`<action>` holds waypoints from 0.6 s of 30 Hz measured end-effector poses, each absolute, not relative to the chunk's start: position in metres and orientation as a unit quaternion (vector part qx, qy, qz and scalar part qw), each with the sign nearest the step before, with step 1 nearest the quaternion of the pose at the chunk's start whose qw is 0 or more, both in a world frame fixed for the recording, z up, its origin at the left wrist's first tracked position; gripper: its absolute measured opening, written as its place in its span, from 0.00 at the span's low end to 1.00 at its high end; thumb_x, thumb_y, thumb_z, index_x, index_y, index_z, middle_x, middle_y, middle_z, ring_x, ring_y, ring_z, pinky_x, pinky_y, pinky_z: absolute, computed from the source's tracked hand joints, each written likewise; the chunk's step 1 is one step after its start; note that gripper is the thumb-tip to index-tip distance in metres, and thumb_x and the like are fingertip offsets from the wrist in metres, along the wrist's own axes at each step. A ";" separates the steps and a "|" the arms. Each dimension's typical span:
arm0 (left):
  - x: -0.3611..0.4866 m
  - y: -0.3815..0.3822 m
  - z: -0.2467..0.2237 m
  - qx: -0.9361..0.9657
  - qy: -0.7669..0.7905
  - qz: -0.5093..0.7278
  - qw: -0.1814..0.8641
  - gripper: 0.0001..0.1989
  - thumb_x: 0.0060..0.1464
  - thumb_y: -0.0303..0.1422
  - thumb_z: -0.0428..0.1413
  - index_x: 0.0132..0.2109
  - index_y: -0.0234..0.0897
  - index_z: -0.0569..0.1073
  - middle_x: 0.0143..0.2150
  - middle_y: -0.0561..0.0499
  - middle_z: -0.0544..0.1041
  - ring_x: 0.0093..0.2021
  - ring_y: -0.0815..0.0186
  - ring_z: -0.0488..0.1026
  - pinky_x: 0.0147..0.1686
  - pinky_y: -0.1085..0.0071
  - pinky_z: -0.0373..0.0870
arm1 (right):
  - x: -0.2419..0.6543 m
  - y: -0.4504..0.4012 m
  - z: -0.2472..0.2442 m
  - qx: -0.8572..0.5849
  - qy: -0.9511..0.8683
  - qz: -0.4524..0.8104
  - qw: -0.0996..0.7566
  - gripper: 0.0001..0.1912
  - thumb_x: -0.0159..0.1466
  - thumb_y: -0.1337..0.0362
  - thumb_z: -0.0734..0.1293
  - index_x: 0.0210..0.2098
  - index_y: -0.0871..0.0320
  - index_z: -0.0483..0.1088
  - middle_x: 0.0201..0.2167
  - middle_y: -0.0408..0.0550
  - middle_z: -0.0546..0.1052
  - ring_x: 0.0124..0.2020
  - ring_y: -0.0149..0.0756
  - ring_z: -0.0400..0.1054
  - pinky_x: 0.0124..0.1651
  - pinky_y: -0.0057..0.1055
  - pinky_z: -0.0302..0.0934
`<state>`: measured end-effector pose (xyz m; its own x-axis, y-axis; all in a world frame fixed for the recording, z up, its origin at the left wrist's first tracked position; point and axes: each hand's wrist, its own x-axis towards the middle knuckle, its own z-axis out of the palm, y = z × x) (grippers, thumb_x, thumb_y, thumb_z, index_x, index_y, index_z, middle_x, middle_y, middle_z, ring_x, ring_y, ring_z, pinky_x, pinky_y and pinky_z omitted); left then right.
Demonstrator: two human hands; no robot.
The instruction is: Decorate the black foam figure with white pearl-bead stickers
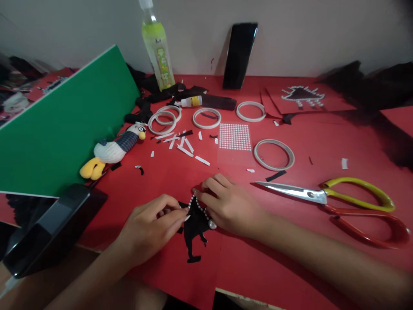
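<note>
A black paper cutout [196, 221] lies on a sheet of red paper [203, 275] at the table's near side. Small pearl beads [200, 206] run in two lines from its top point, and a larger pearl [212, 224] sits at its right edge. My left hand [150, 224] is closed in a pinch at the cutout's left edge, by the bead line; whatever is between the fingertips is too small to make out. Resting on the paper to the right, my right hand [230, 204] has its fingers bent but apart, fingertips touching near the cutout's top, holding nothing visible.
A sheet of pearl stickers [235, 137] lies ahead, among several tape rolls [274, 155] and paper scraps [185, 148]. Large scissors [311, 196] lie right. A plush bird [111, 151] and green board [74, 125] are left. Behind stand a bottle [158, 54] and phone [240, 56].
</note>
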<state>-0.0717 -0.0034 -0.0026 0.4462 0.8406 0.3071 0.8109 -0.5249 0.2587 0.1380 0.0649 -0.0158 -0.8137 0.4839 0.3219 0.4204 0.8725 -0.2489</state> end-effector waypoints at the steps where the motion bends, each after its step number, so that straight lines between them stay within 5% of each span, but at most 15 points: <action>1: -0.073 -0.005 -0.003 0.843 0.495 0.201 0.057 0.09 0.60 0.31 0.50 0.38 0.42 0.75 0.32 0.55 0.74 0.26 0.74 0.70 0.25 0.79 0.64 | 0.138 0.065 -0.016 -0.238 -0.949 0.083 0.191 0.12 0.64 0.71 0.58 0.38 0.64 0.72 0.34 0.55 0.69 0.36 0.40 0.56 0.36 0.34 0.57; 6: -0.079 -0.010 -0.008 0.821 0.520 0.188 0.142 0.08 0.59 0.33 0.51 0.37 0.41 0.75 0.34 0.54 0.75 0.29 0.72 0.72 0.27 0.77 0.66 | 0.138 0.065 -0.016 -0.238 -0.949 0.084 0.190 0.11 0.64 0.70 0.58 0.39 0.64 0.71 0.34 0.55 0.69 0.36 0.40 0.56 0.36 0.34 0.56; 18: -0.071 -0.009 0.001 0.799 0.542 0.204 0.160 0.09 0.59 0.34 0.50 0.34 0.40 0.74 0.29 0.56 0.75 0.27 0.72 0.71 0.26 0.77 0.66 | 0.138 0.065 -0.015 -0.238 -0.950 0.081 0.184 0.11 0.64 0.71 0.58 0.39 0.64 0.72 0.34 0.55 0.69 0.36 0.40 0.57 0.37 0.34 0.57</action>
<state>-0.0707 -0.0091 0.0011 0.3294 0.9318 0.1525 0.8009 -0.3612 0.4776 0.1377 0.0648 -0.0153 -0.8197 0.4815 0.3103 0.4218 0.8739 -0.2417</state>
